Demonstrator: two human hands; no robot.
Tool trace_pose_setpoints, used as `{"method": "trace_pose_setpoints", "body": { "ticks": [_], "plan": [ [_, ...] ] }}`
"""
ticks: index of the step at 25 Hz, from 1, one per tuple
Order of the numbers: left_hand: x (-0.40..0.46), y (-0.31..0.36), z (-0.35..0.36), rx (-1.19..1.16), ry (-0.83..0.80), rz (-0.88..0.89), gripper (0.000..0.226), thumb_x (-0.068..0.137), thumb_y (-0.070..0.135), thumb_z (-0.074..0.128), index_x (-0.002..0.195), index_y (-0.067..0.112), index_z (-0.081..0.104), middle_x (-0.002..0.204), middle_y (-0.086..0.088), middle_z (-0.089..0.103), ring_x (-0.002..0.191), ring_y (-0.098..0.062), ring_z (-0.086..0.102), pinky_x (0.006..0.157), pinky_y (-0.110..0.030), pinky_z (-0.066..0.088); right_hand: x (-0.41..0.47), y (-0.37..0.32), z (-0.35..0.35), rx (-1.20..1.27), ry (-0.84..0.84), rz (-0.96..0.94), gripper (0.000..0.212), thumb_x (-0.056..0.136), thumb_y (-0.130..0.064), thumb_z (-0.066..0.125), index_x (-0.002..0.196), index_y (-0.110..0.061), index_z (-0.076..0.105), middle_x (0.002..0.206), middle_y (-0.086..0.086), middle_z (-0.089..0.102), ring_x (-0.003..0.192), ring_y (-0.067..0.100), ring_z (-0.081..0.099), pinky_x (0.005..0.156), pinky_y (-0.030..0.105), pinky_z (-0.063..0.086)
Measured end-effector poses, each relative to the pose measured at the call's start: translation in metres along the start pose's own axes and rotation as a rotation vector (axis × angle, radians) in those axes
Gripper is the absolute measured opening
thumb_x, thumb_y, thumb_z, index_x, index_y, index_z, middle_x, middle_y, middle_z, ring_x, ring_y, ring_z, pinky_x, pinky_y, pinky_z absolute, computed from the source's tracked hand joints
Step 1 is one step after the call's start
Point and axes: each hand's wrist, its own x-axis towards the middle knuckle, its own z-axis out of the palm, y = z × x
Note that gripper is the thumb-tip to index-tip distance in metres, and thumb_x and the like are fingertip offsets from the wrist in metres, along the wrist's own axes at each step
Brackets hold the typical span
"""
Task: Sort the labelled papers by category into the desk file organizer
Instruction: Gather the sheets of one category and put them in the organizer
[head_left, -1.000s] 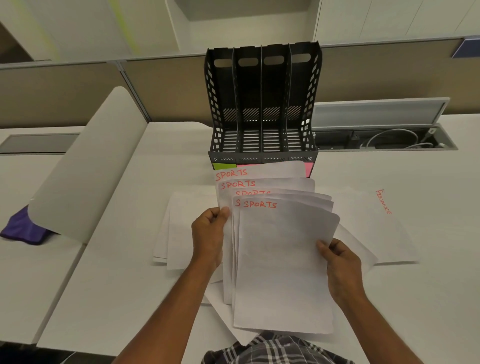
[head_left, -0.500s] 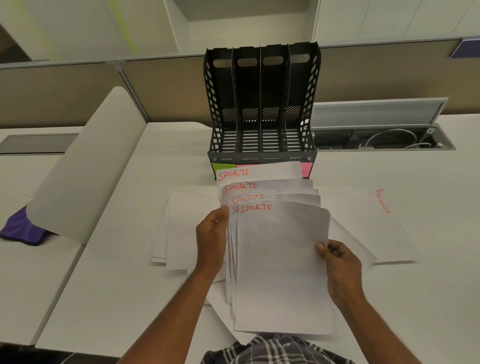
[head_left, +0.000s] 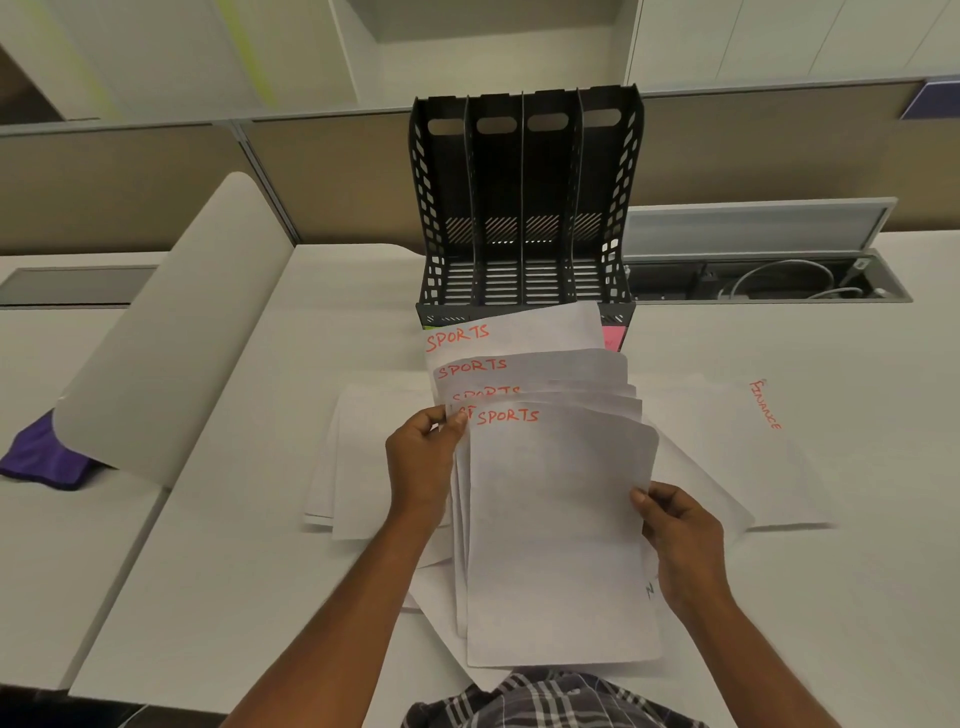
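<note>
Beyond the fingers (head_left: 451, 422), the organizer (head_left: 524, 208) stands; loose sheets (head_left: 363, 457) lie left of them, the FINANCE sheet (head_left: 748, 441) right.
</note>
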Motion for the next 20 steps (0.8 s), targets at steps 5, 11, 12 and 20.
{"method": "trace_pose_setpoints", "body": {
  "ticks": [5, 11, 12, 20],
  "plan": [
    [0.001, 0.010, 0.004, -0.095, 0.017, -0.034, 0.018, 0.094, 0.020, 0.067, 0.081, 0.025, 0.078, 0.089, 0.003, 0.079, 0.088, -0.016, 0.075, 0.078, -0.031, 0.060, 0.001, -0.008, 0.001, 0.015, 0.008, -0.009, 0.012, 0.085, -0.009, 0.074, 0.094, -0.015, 0.078, 0.097, 0.009, 0.076, 0.100, 0.040, 0.067, 0.094, 0.053, 0.054],
    [0.005, 0.019, 0.008, -0.231, 0.029, -0.087, 0.016, 0.092, 0.016, 0.068, 0.082, 0.022, 0.080, 0.094, -0.004, 0.079, 0.091, -0.025, 0.076, 0.078, -0.040, 0.061, 0.003, -0.008, 0.000, -0.042, -0.021, -0.008, 0.011, 0.087, -0.007, 0.072, 0.094, -0.013, 0.076, 0.098, 0.013, 0.075, 0.096, 0.042, 0.066, 0.094, 0.056, 0.052],
    [0.004, 0.018, 0.008, -0.230, 0.019, -0.096, 0.015, 0.092, 0.016, 0.069, 0.083, 0.022, 0.080, 0.094, -0.004, 0.079, 0.090, -0.025, 0.076, 0.077, -0.039, 0.061, 0.002, -0.008, 0.001, -0.075, -0.036, -0.029, 0.009, 0.088, -0.011, 0.071, 0.094, -0.016, 0.076, 0.096, 0.008, 0.076, 0.096, 0.038, 0.068, 0.092, 0.053, 0.054],
    [-0.002, -0.003, 0.005, -0.102, -0.025, -0.131, 0.013, 0.095, 0.026, 0.065, 0.095, 0.014, 0.072, 0.090, 0.000, 0.079, 0.081, -0.020, 0.077, 0.054, -0.023, 0.057, 0.013, -0.018, 0.009, -0.246, -0.283, -0.036, 0.046, 0.088, -0.033, 0.073, 0.128, -0.027, 0.052, 0.113, -0.004, 0.071, 0.098, 0.015, 0.071, 0.081, 0.037, 0.058]
  ]
}}
